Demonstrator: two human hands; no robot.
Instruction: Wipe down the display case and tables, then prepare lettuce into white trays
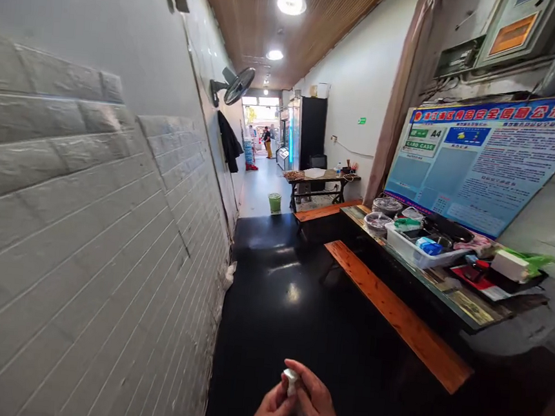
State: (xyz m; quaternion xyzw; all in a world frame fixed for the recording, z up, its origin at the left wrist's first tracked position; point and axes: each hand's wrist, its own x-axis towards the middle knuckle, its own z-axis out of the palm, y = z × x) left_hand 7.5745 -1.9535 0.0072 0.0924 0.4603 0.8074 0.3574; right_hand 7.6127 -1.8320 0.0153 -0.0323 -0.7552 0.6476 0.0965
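Note:
Low in the head view, my two hands are together around a small bottle with a white top (291, 379). A translucent part shows lower down between my palms, but most of the bottle is hidden. My left hand (273, 409) is closed around its left side, with the thumb up near the white top. On the other side, my right hand (317, 402) is closed on it too, its index finger bent over the top.
A white brick-patterned wall (84, 249) runs along the left. Right are a wooden bench (395, 312) and a table (472, 309) bearing a plastic bin (410, 249). Ahead, a green bucket (274, 202) stands near a desk (326, 175); a person (267, 142) is far off.

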